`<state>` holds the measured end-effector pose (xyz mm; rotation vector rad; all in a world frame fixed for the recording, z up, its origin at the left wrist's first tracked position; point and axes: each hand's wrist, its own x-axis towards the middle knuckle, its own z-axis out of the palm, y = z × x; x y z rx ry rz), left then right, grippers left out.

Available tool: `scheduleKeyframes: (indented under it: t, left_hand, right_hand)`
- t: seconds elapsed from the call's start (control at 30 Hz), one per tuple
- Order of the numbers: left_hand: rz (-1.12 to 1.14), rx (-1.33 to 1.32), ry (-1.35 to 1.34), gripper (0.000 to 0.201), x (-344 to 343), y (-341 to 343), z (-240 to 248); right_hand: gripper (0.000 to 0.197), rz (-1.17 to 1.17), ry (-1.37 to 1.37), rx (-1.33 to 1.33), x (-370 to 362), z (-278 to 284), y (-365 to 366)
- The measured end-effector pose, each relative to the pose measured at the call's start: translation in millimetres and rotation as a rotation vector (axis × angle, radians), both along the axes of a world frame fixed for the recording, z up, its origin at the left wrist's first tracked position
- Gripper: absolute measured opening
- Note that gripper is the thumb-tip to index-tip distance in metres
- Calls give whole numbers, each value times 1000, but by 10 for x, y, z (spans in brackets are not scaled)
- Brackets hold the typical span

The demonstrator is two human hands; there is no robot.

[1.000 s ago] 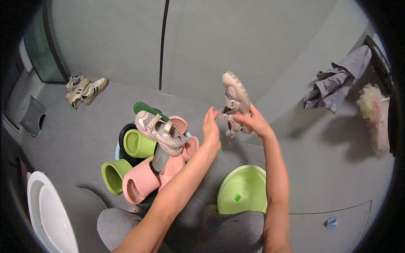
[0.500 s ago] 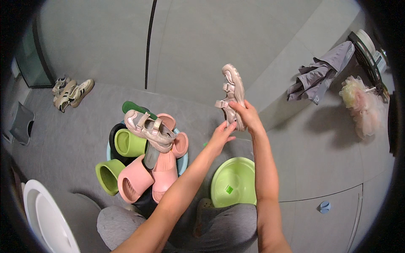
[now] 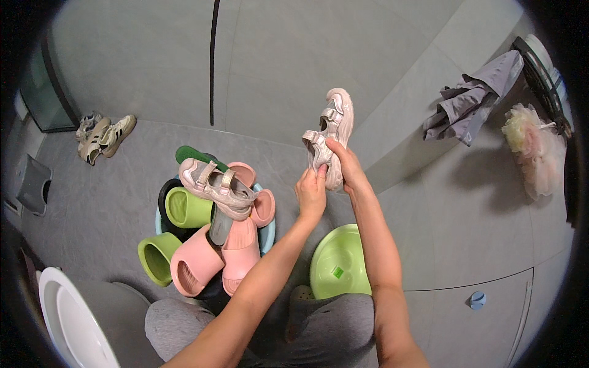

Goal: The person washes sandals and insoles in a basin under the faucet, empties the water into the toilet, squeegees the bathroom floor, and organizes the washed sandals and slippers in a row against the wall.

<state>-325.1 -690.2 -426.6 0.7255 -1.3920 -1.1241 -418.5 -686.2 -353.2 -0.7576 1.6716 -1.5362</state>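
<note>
A pale pink sandal (image 3: 334,122) with a thick sole and buckle straps is held up in front of me, toe pointing away. Around its sole side near the heel wraps my right hand (image 3: 346,162), thumb on the inner side. My left hand (image 3: 311,189) pinches the heel edge with the thumb against it. The matching sandal (image 3: 215,187) lies on a heap of footwear at the left. In that heap are pink slides (image 3: 240,253), green slides (image 3: 187,208) and a dark green sole (image 3: 193,157), over a light blue basin (image 3: 267,236).
A light green basin (image 3: 328,270) stands on the floor by my knees. A white-rimmed bucket (image 3: 52,306) is at lower left. Sneakers (image 3: 113,136) and a grey stool (image 3: 34,184) sit farther left. On the right hang a grey cloth (image 3: 469,101) and a bath puff (image 3: 534,150).
The held sandal has tilted, showing more of its inside and straps. My left hand has moved slightly left and curled its fingers at the heel.
</note>
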Motion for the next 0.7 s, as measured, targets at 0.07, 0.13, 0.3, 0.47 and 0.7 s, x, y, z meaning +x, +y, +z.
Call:
scheduleKeyframes:
  t: [0.07, 0.13, 0.3, 0.47, 0.7]
  left_hand:
    - [15, -29, -82, 26, 7, -31, -59]
    - [-188, 352, -4, 44, -3, -47, -127]
    - [-548, 1063, 472, 74, 27, -310, 177]
    - [-889, 1233, 739, 57, -101, -493, -171]
    - [-608, 1088, 1062, 55, -256, -430, -257]
  right_hand:
    - [58, 31, -23, -2, 11, -18, -28]
    - [57, -5, 150, -45, 46, 19, -9]
    - [46, -9, 353, 34, -135, -186, 95]
    - [46, 4, 1053, 12, 398, -215, 31]
    - [56, 193, 1440, -16, 663, -18, 138]
